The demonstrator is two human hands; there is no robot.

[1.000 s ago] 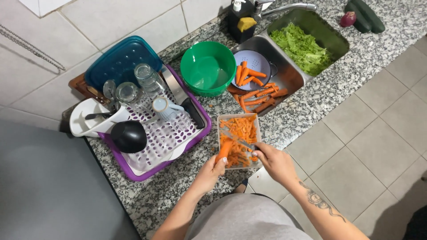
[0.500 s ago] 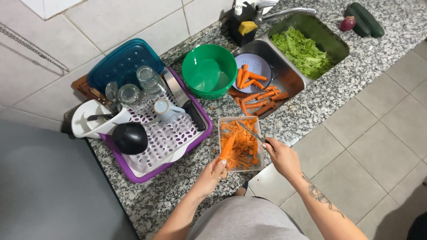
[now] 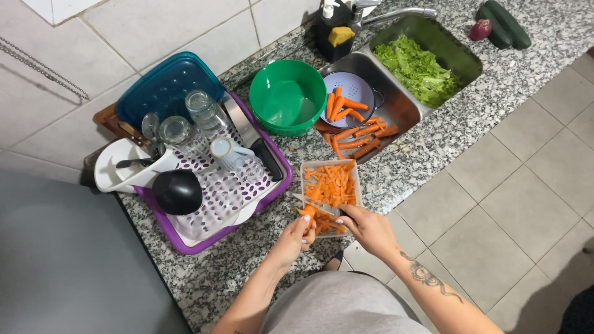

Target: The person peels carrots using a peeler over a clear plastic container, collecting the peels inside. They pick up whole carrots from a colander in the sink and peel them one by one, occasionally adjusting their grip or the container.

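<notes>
Now your left hand (image 3: 296, 236) pinches an orange carrot piece (image 3: 307, 214) at the 7 o'clock corner of the clear rectangular plastic tray (image 3: 357, 185) of carrot peelings, while your right hand (image 3: 369, 227) curls tight around a steel knife (image 3: 314, 205), blade pointing to 10 o'clock.

1. Green bowl (image 3: 288, 97) as landmark, standing on the speckled granite counter (image 3: 445, 133)
2. Just right of the bowl, a sink (image 3: 405, 114) holding a pale colander (image 3: 356, 93) with carrot sticks, more carrot sticks (image 3: 365, 141) lying loose beside it
3. Further right, a second basin filled with green lettuce (image 3: 417, 68)
4. Behind the bowl to the right, a dark soap holder with a yellow sponge (image 3: 340, 35)
5. Far right of the bowl, two cucumbers (image 3: 504, 23) and a red onion (image 3: 481, 29)
6. Left of the bowl, a purple dish rack (image 3: 216, 192) with glasses (image 3: 201, 111), a black ladle (image 3: 177, 192) and a blue lid (image 3: 164, 86)
</notes>
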